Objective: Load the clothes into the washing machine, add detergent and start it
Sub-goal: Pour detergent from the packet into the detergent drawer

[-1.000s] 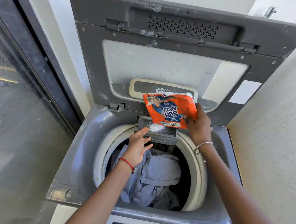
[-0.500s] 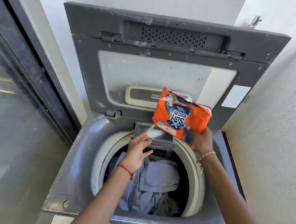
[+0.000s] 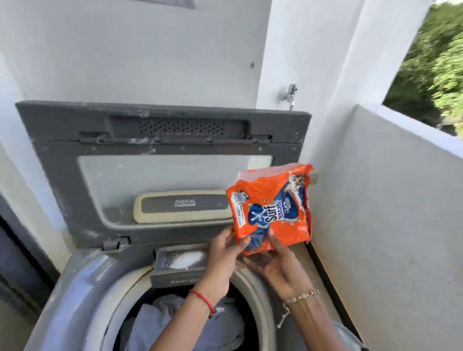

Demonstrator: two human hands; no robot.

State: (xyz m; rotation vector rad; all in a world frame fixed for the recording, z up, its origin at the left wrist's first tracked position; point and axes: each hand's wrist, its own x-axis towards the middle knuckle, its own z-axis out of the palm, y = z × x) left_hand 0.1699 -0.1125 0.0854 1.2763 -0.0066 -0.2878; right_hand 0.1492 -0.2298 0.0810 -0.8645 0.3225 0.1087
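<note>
Grey-blue clothes [image 3: 188, 332] are seen heaped inside the drum of the washing machine [image 3: 77, 288], nearest the camera. Above them, a red thread [image 3: 202, 298] is worn on the left wrist and a bracelet [image 3: 300, 296] on the right. The lower left corner of the orange detergent packet [image 3: 271, 207] is pinched in the grip of the left hand [image 3: 224, 252]. Its bottom edge is grasped by the right hand [image 3: 276, 267], with the thumb laid on the front. The packet is held roughly upright over the machine's back right, torn top upward. Just left of the hands, the detergent drawer [image 3: 179, 261] is pulled out, with white powder lying in it. Behind, the lid [image 3: 154, 176] is stood open against the wall, a tap [image 3: 291, 93] is fixed above it, and trees [image 3: 448, 66] are seen beyond.
</note>
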